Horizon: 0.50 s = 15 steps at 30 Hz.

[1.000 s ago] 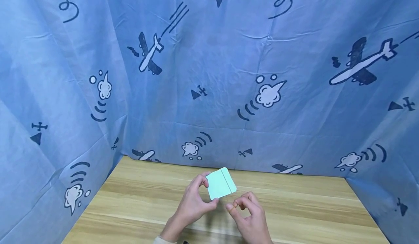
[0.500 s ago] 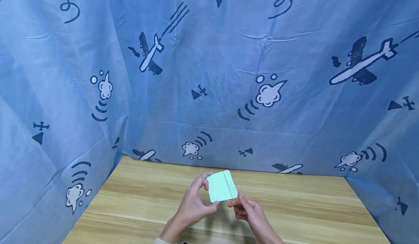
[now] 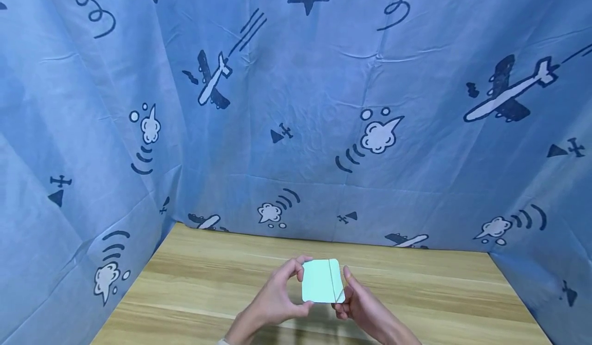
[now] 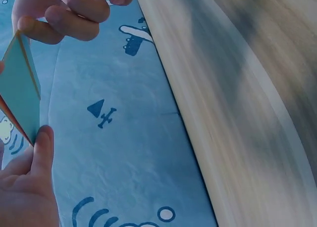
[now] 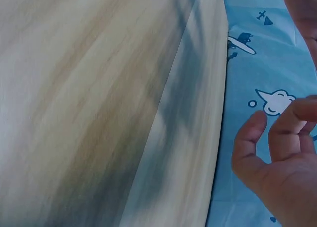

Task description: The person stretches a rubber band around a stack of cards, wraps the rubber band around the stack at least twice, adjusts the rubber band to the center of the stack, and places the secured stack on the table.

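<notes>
In the head view my left hand (image 3: 277,293) grips a square mint-green pad (image 3: 316,282) by its left side, fingers at the top edge and thumb at the bottom. A thin rubber band (image 3: 332,280) runs down the pad near its right edge, and a strand slants across the lower right corner. At that corner are the curled fingers of my right hand (image 3: 365,304), its thumb raised beside the right edge. The left wrist view has the pad (image 4: 25,88) nearly edge-on, with a right fingertip (image 4: 29,28) right at the band's corner. The right wrist view leaves the pad out.
Both hands are above a wood-grain table (image 3: 194,283). A blue curtain (image 3: 300,155) printed with planes and clouds hangs behind it and along both sides. Shadows of the hands fall on the tabletop (image 5: 114,113).
My right hand has gone from pinching the band below the pad to the lower right corner, its thumb now raised. The pad has turned straighter and moved down and right with my left hand.
</notes>
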Available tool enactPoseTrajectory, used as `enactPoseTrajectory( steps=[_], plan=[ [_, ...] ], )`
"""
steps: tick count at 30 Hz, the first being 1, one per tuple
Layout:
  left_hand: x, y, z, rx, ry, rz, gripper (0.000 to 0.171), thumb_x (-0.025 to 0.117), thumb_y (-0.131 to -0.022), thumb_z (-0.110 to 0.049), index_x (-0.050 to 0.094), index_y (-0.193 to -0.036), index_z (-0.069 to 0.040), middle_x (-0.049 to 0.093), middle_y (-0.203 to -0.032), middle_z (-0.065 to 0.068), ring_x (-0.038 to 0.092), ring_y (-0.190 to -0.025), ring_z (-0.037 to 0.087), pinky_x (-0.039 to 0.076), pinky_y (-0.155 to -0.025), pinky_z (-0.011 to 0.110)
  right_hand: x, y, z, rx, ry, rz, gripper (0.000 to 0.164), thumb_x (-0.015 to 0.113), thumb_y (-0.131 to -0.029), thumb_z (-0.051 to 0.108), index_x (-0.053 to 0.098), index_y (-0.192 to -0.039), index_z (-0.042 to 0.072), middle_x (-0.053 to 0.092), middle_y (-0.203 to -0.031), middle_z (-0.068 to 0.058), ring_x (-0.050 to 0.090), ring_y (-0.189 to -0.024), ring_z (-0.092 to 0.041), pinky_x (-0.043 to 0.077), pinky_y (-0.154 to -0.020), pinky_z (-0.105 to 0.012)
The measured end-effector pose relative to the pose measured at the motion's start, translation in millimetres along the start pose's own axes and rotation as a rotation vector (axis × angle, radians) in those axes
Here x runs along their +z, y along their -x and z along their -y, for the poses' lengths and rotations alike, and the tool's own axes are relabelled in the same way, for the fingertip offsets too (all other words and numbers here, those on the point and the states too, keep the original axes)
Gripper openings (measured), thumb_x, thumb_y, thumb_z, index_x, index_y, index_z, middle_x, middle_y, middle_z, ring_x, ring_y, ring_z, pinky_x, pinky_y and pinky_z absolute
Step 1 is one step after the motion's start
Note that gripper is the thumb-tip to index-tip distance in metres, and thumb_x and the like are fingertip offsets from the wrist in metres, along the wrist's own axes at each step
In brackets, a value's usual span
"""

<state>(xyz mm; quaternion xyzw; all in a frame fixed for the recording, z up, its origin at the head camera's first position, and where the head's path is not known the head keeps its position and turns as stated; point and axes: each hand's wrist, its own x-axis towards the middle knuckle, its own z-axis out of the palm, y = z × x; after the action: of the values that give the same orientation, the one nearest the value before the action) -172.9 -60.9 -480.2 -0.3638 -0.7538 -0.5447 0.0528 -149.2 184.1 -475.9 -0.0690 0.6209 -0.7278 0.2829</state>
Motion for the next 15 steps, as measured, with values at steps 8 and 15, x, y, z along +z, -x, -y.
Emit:
enactPoseTrajectory(
  steps=[8, 15],
  plan=[
    [4.5, -1.2, -3.3, 0.036, -0.044, 0.087, 0.053, 0.084, -0.07, -0.002, 0.042, -0.098, -0.018, 0.054, -0.143, 0.002, 0.052, -0.131, 0.021, 0.044, -0.106, 0.04, -0.6, -2.5, 1.9, 0.041, 0.015, -0.003, 0.062, 0.033, -0.1, 0.067, 0.06, -0.11, 0.013, 0.063, -0.077, 0.004, 0.047, -0.063, -0.009, 0.039, -0.063, -0.023],
    [5.1, -2.1, -6.9, 0.121, -0.16, 0.113, 0.054, 0.085, -0.07, -0.007, 0.042, -0.1, -0.018, 0.054, -0.143, 0.002, 0.051, -0.132, 0.019, 0.046, -0.103, 0.036, 1.3, -6.9, 4.1, 0.055, 0.096, -0.013, 0.07, 0.027, -0.098, 0.071, 0.056, -0.116, 0.01, 0.06, -0.08, -0.001, 0.047, -0.064, -0.014, 0.035, -0.061, -0.025]
  ],
)
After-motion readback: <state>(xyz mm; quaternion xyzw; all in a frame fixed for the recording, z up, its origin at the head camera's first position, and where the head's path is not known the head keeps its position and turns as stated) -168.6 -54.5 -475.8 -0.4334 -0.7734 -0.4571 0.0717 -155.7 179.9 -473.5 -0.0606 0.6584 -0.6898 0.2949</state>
